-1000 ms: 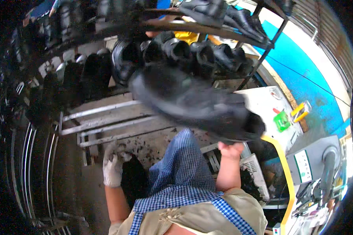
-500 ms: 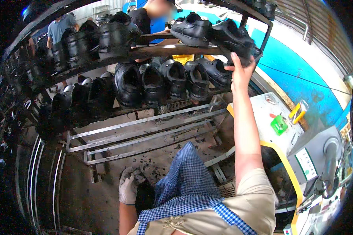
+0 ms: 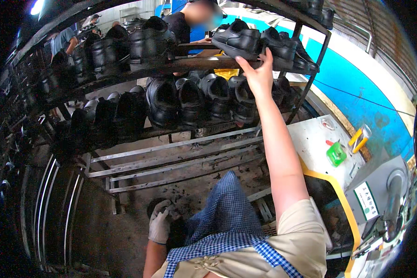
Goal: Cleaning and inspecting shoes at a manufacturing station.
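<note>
My right hand (image 3: 260, 76) reaches up to the upper shelf, bare, its thumb at the sole of a black shoe (image 3: 238, 39) and its fingers closed at the shoe's end. That shoe tilts on the shelf edge, beside another black shoe (image 3: 279, 48) to its right. Low in front of me, my left hand (image 3: 160, 223) wears a pale glove. Its fingers curl round a black shoe (image 3: 177, 234), mostly in shadow and partly hidden by the glove and my apron.
Several black shoes stand on the lower shelf (image 3: 125, 135). Below it is a low metal rail frame (image 3: 180, 146). At right are a white worktable (image 3: 305, 143) with a green container (image 3: 336, 154), and a grey machine (image 3: 379, 185). A person (image 3: 178, 28) stands behind the rack.
My right hand has moved left, from the shoe at the shelf's right end to the one beside it. The right-end shoe now rests on the shelf. My left hand stays low.
</note>
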Action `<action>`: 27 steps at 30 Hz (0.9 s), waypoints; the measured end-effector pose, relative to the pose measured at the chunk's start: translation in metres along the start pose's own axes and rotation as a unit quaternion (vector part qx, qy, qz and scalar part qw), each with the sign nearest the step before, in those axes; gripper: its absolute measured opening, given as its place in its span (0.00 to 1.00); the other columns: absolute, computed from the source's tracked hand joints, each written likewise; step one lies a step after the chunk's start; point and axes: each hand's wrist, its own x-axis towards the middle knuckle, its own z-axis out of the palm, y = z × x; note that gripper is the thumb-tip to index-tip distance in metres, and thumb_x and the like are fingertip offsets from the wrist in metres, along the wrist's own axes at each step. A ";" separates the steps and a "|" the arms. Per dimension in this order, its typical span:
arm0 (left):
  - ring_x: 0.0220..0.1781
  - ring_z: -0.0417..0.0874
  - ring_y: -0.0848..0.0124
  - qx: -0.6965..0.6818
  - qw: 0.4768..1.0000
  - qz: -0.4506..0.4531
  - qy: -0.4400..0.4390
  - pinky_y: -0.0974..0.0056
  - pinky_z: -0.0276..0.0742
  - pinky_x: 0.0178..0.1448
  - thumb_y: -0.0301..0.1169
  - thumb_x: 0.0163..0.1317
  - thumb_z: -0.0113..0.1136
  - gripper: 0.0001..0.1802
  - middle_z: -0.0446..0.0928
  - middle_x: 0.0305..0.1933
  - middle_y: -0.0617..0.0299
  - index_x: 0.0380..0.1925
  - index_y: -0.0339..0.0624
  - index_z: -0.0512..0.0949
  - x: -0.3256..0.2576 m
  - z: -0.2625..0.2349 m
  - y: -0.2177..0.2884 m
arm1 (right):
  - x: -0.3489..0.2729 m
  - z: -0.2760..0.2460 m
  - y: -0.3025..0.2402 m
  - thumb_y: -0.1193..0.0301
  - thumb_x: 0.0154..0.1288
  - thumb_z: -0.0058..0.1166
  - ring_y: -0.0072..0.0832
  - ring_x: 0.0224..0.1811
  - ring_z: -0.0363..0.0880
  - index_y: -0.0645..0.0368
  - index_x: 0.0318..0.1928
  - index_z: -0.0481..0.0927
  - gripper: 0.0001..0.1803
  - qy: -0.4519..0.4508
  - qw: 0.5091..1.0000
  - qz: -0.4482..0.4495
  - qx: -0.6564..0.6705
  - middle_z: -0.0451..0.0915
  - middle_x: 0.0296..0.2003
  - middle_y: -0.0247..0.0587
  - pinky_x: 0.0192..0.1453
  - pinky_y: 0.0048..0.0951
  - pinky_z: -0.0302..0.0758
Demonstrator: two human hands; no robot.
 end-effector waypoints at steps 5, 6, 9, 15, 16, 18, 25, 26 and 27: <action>0.46 0.79 0.65 -0.059 0.998 -0.034 0.010 0.61 0.79 0.51 0.26 0.62 0.52 0.18 0.77 0.48 0.55 0.53 0.39 0.71 0.002 0.011 -0.009 | 0.017 0.017 -0.006 0.44 0.38 0.69 0.34 0.31 0.83 0.68 0.64 0.55 0.60 -0.033 0.994 0.038 -0.097 0.78 0.43 0.56 0.33 0.29 0.78; 0.46 0.79 0.66 -0.068 0.997 -0.043 -0.006 0.61 0.78 0.50 0.26 0.62 0.53 0.17 0.77 0.48 0.56 0.52 0.38 0.71 0.004 0.017 -0.006 | 0.018 0.014 -0.006 0.47 0.40 0.70 0.33 0.29 0.82 0.68 0.63 0.56 0.57 -0.046 0.995 0.061 -0.060 0.79 0.38 0.54 0.31 0.29 0.78; 0.47 0.79 0.66 -0.079 0.995 -0.051 -0.014 0.61 0.78 0.51 0.26 0.62 0.54 0.16 0.77 0.47 0.56 0.50 0.37 0.72 0.001 0.013 -0.005 | 0.000 -0.001 -0.017 0.58 0.46 0.70 0.37 0.42 0.81 0.65 0.60 0.59 0.46 0.008 0.989 0.034 0.146 0.77 0.46 0.51 0.44 0.36 0.77; 0.46 0.79 0.66 -0.065 0.997 -0.029 0.015 0.62 0.77 0.51 0.26 0.63 0.53 0.15 0.77 0.47 0.56 0.50 0.37 0.72 -0.003 0.001 -0.003 | -0.096 -0.118 -0.025 0.56 0.60 0.47 0.31 0.45 0.79 0.59 0.57 0.67 0.28 0.219 0.856 0.190 0.429 0.72 0.54 0.46 0.15 0.14 0.66; 0.45 0.79 0.66 -0.083 0.996 -0.009 0.015 0.62 0.77 0.52 0.26 0.63 0.53 0.15 0.77 0.46 0.56 0.50 0.37 0.72 -0.004 -0.001 -0.003 | -0.125 -0.145 -0.016 0.51 0.58 0.46 0.37 0.56 0.73 0.60 0.62 0.63 0.36 0.103 0.818 0.074 0.561 0.68 0.59 0.48 0.33 0.27 0.80; 0.45 0.79 0.66 -0.085 0.996 0.014 0.023 0.62 0.76 0.52 0.26 0.62 0.53 0.16 0.77 0.46 0.56 0.51 0.37 0.71 -0.007 0.001 0.005 | -0.149 -0.151 -0.066 0.41 0.52 0.46 0.48 0.64 0.62 0.62 0.65 0.59 0.47 0.127 0.862 0.049 0.489 0.63 0.62 0.52 0.68 0.52 0.58; 0.52 0.75 0.68 0.079 0.985 0.148 0.041 0.64 0.71 0.58 0.23 0.60 0.52 0.23 0.73 0.51 0.57 0.57 0.39 0.68 -0.009 0.038 0.044 | -0.240 -0.127 -0.054 0.60 0.41 0.68 0.32 0.54 0.71 0.60 0.58 0.66 0.42 -0.316 0.871 0.197 0.322 0.73 0.51 0.42 0.59 0.33 0.67; 0.51 0.75 0.68 0.186 0.960 0.207 -0.002 0.64 0.71 0.57 0.25 0.59 0.53 0.24 0.73 0.52 0.57 0.57 0.39 0.68 -0.003 0.044 0.049 | -0.253 -0.120 -0.053 0.61 0.41 0.68 0.31 0.52 0.73 0.60 0.58 0.66 0.42 -0.352 0.859 0.205 0.310 0.74 0.50 0.42 0.57 0.33 0.68; 0.50 0.75 0.68 0.290 0.920 0.260 -0.046 0.65 0.70 0.56 0.26 0.58 0.53 0.25 0.73 0.52 0.57 0.58 0.38 0.67 0.004 0.049 0.053 | -0.263 -0.114 -0.050 0.61 0.41 0.69 0.31 0.50 0.74 0.61 0.58 0.66 0.43 -0.389 0.845 0.212 0.299 0.74 0.49 0.42 0.55 0.33 0.70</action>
